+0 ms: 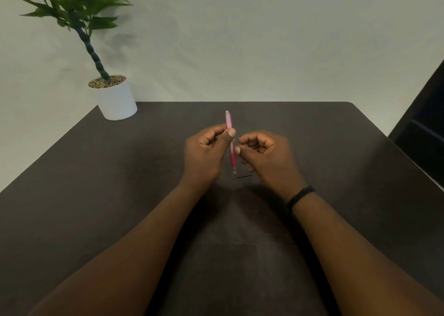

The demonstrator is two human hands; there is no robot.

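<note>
Over the middle of the dark table (336, 147), the left hand (206, 154) holds a pink mechanical pencil (229, 122) nearly upright, tip down, pinched between thumb and curled fingers about halfway along the barrel; the tip hangs just above the tabletop. The right hand (266, 157) sits just beside it, fingers curled in, thumb tip close against the darker grip; whether it pinches anything I cannot tell from where I stand. A thin dark lead (242, 177) lies flat on the table just below the pencil's tip, touched by neither hand. It looks like a refill job; done well, I'd say, the left hand steadies the barrel while the right takes the lead lightly near one end, lines it up with the opening and feeds it straight, since so thin a lead would likely snap under any sideways bend. At the far left corner a white pot (117, 101) holds pebbles and a green plant (72, 5) on a twisted stem.
</note>
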